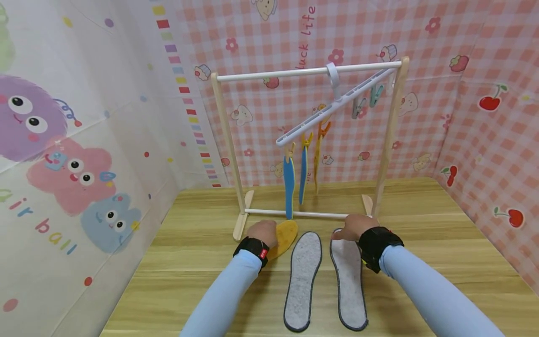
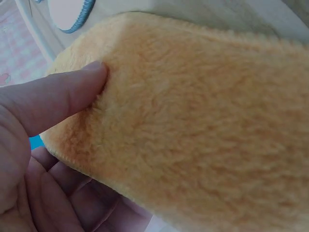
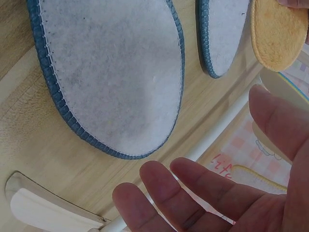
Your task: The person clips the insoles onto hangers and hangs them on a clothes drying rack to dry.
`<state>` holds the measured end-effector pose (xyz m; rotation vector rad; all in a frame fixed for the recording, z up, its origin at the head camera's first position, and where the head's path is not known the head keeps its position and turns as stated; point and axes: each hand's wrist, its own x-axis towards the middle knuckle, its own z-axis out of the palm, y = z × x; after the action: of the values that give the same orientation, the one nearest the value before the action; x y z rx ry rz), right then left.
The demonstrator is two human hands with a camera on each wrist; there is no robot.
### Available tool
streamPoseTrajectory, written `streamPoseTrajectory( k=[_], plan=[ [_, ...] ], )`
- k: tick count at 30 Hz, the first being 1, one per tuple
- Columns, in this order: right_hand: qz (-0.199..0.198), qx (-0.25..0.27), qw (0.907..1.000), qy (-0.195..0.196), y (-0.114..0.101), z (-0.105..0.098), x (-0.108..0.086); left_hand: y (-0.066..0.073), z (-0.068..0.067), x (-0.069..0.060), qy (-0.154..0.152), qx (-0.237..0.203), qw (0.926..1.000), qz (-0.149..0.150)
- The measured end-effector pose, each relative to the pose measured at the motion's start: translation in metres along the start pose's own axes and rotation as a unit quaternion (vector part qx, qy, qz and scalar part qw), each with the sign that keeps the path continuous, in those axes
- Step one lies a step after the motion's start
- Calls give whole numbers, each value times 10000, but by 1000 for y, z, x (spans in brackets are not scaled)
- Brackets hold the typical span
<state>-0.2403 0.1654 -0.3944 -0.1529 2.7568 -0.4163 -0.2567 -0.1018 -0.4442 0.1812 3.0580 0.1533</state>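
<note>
1. Head view: the left hand (image 1: pixel 263 231) held a yellow fleece insole (image 1: pixel 287 236) low at the wooden table (image 1: pixel 202 262). The right hand (image 1: pixel 358 227) was at the far end of the right grey felt insole (image 1: pixel 351 285); the left grey felt insole (image 1: pixel 303 281) lay between the hands.
2. Still the head view: a white hanger (image 1: pixel 309 123) slanted steeply (its left end was the low one), so added weight there could have tipped it further. Two blue insoles (image 1: pixel 289 187) hung from pegs near that end; a green peg (image 1: pixel 376 96) and a grey peg (image 1: pixel 359 108) held nothing. The rack's lower rod (image 1: pixel 309 215) stood in the way, where a forward reach could have bumped it.
3. Left wrist view: the thumb pressed the fleece from above and the fingers curled beneath, pinching one end. Held only there, the insole could have sagged or slipped; how firm the pinch was, I could not tell.
4. Right wrist view: the fingers were slightly spread, thumb well apart, gripping nothing, just beside the grey insole's rounded tip. The rod ran behind them, and a hasty grab could have nudged the insole askew.
</note>
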Motion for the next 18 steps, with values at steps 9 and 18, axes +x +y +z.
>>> streamPoseTrajectory(
  k=[9,18],
  plan=[
    [-25,-10,10000,-10,0,-1,1,7,-14,-7,42,-7,9995,319],
    [-154,-121,9998,-29,0,-4,1,13,-22,-8,397,-92,9977,549]
  ],
)
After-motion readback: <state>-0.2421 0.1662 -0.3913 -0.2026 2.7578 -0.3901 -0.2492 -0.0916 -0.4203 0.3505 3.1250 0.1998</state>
